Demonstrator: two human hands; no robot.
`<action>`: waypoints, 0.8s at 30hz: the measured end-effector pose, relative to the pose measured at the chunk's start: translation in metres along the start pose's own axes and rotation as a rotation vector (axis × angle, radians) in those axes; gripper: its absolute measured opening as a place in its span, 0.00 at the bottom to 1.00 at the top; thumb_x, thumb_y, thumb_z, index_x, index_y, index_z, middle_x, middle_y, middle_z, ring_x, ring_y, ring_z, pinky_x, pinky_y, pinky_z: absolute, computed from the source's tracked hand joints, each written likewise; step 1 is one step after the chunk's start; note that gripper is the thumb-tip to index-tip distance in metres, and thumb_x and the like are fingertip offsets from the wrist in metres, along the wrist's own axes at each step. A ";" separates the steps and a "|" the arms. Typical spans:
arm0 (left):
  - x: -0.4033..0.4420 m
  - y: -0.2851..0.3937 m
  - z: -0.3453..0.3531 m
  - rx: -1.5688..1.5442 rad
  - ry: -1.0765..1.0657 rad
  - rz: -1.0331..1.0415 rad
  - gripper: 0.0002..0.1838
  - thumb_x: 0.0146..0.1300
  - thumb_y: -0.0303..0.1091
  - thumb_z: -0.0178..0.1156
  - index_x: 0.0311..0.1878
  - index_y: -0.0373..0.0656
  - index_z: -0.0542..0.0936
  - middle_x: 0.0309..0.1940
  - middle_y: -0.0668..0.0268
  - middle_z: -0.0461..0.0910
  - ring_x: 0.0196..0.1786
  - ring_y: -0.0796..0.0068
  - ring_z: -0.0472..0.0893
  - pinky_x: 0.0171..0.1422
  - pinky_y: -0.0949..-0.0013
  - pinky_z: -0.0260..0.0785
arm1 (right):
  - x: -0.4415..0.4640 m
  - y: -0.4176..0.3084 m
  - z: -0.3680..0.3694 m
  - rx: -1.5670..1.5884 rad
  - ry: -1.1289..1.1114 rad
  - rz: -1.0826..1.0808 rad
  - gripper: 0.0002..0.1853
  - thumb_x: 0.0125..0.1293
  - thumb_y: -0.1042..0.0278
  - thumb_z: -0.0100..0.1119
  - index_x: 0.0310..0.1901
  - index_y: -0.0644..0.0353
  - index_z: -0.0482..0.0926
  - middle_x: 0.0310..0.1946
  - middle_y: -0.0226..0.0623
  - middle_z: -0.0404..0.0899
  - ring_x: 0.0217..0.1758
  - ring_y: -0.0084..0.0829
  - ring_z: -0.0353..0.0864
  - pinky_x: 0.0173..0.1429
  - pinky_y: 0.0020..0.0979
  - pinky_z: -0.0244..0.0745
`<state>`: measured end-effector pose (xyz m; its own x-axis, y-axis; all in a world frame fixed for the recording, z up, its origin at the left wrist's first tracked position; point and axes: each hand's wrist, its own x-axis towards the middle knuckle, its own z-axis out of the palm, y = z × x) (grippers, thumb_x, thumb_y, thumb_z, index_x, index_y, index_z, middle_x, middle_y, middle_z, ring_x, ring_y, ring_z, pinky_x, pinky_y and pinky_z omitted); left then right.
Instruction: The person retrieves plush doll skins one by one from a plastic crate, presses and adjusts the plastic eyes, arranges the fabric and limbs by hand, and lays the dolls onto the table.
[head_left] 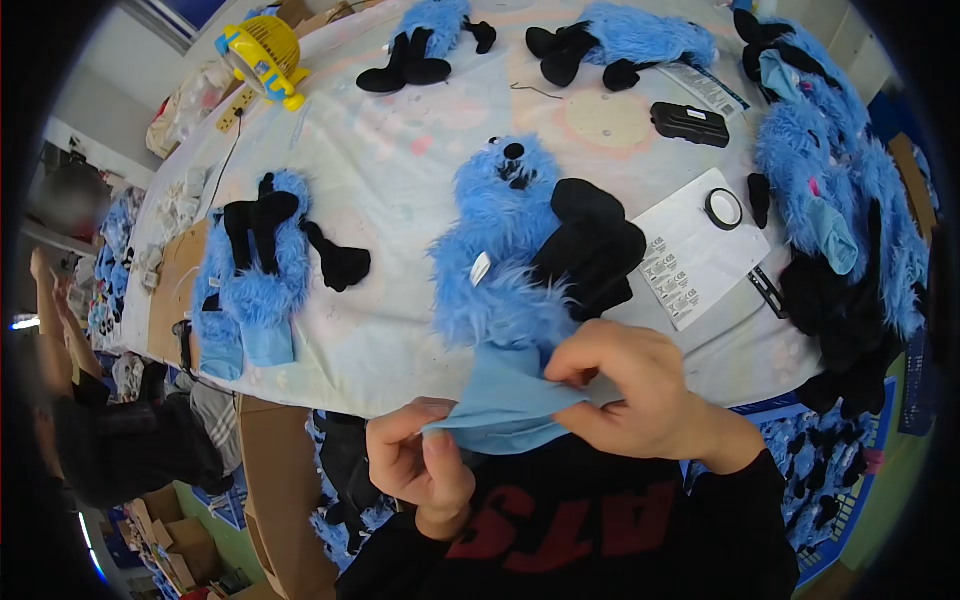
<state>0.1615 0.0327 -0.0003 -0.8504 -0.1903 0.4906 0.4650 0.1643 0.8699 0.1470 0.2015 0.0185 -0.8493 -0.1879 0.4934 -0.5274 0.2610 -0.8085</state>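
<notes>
A furry blue puppet (500, 265) with a black nose and black limbs lies on the table in front of me, its head pointing away. From its near end hangs a light blue fabric sleeve (510, 395). My left hand (425, 460) pinches the left edge of this sleeve between thumb and fingers. On the other side, my right hand (635, 390) grips the sleeve's right edge, fingers curled. The cloth is stretched between both hands at the table's front edge. A small white tag (481, 267) shows on the fur.
Another blue puppet (265, 260) lies left; more lie along the far edge. A pile of them (830, 190) stands at right. Nearby are a label sheet (680, 250), a tape roll (723, 209), a black case (690, 124), a yellow fan (265, 55) and a blue basket (850, 510). Another person's arm (48, 310) shows at far left.
</notes>
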 end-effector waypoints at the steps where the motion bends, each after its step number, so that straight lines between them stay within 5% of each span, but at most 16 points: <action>1: 0.000 -0.001 -0.002 -0.068 -0.006 -0.015 0.06 0.58 0.31 0.49 0.33 0.38 0.70 0.22 0.62 0.72 0.24 0.75 0.68 0.33 0.78 0.61 | 0.002 -0.002 0.000 0.012 0.032 0.004 0.12 0.46 0.80 0.64 0.32 0.62 0.73 0.24 0.32 0.74 0.21 0.24 0.68 0.27 0.21 0.64; 6: 0.020 -0.022 -0.017 -0.283 -0.043 -0.127 0.09 0.64 0.29 0.40 0.38 0.35 0.69 0.23 0.58 0.75 0.24 0.71 0.73 0.33 0.75 0.66 | 0.008 -0.008 0.000 -0.003 0.057 -0.018 0.09 0.46 0.78 0.65 0.29 0.61 0.74 0.22 0.31 0.73 0.18 0.27 0.66 0.25 0.22 0.64; 10: 0.066 -0.058 -0.006 -0.191 -0.339 -0.425 0.24 0.64 0.33 0.44 0.62 0.36 0.59 0.60 0.56 0.60 0.52 0.65 0.72 0.50 0.70 0.66 | 0.004 -0.008 0.016 -0.123 -0.252 -0.142 0.09 0.47 0.73 0.66 0.30 0.59 0.75 0.25 0.30 0.73 0.21 0.28 0.69 0.28 0.23 0.65; 11: 0.074 -0.080 -0.004 -0.172 -0.450 -0.397 0.26 0.62 0.32 0.49 0.63 0.36 0.59 0.60 0.56 0.61 0.56 0.62 0.70 0.55 0.70 0.64 | 0.001 -0.006 0.023 -0.158 -0.320 -0.158 0.09 0.48 0.71 0.65 0.32 0.58 0.76 0.26 0.30 0.74 0.23 0.29 0.70 0.30 0.23 0.66; 13: 0.080 -0.089 0.021 0.121 -0.641 0.018 0.29 0.60 0.33 0.53 0.63 0.36 0.58 0.60 0.55 0.61 0.57 0.62 0.69 0.59 0.70 0.61 | -0.008 -0.001 0.033 -0.225 -0.386 -0.138 0.09 0.49 0.70 0.65 0.33 0.58 0.76 0.28 0.30 0.74 0.26 0.29 0.71 0.32 0.24 0.67; 16: 0.092 -0.092 0.039 -0.023 -0.658 0.002 0.26 0.49 0.23 0.54 0.56 0.40 0.69 0.50 0.62 0.73 0.49 0.70 0.73 0.54 0.74 0.64 | -0.021 0.002 0.033 -0.322 -0.447 0.015 0.09 0.50 0.71 0.63 0.34 0.59 0.77 0.29 0.31 0.75 0.28 0.28 0.72 0.34 0.24 0.68; 20: 0.129 -0.087 0.002 0.008 -0.470 -0.048 0.22 0.44 0.18 0.47 0.44 0.43 0.77 0.35 0.71 0.78 0.29 0.80 0.70 0.35 0.80 0.64 | -0.048 0.004 0.009 -0.058 -0.276 0.276 0.08 0.51 0.72 0.61 0.35 0.60 0.77 0.28 0.32 0.75 0.27 0.27 0.73 0.34 0.23 0.68; 23: 0.169 -0.075 -0.059 0.086 -0.283 0.006 0.23 0.44 0.18 0.48 0.46 0.44 0.77 0.39 0.71 0.79 0.27 0.85 0.68 0.29 0.84 0.61 | -0.074 0.011 -0.007 0.115 -0.093 0.488 0.08 0.52 0.73 0.59 0.35 0.61 0.77 0.27 0.32 0.75 0.27 0.27 0.73 0.34 0.23 0.68; 24: 0.181 -0.062 -0.080 0.250 -0.242 0.155 0.23 0.45 0.17 0.48 0.46 0.43 0.78 0.41 0.68 0.79 0.32 0.82 0.73 0.36 0.82 0.65 | -0.081 0.012 -0.012 0.156 -0.040 0.539 0.07 0.53 0.73 0.59 0.35 0.62 0.77 0.27 0.33 0.75 0.27 0.27 0.73 0.34 0.22 0.68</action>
<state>-0.0016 -0.0891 0.0389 -0.8222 0.0848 0.5629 0.5437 0.4101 0.7323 0.2093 0.2312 -0.0279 -0.9945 -0.1034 -0.0133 -0.0064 0.1881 -0.9821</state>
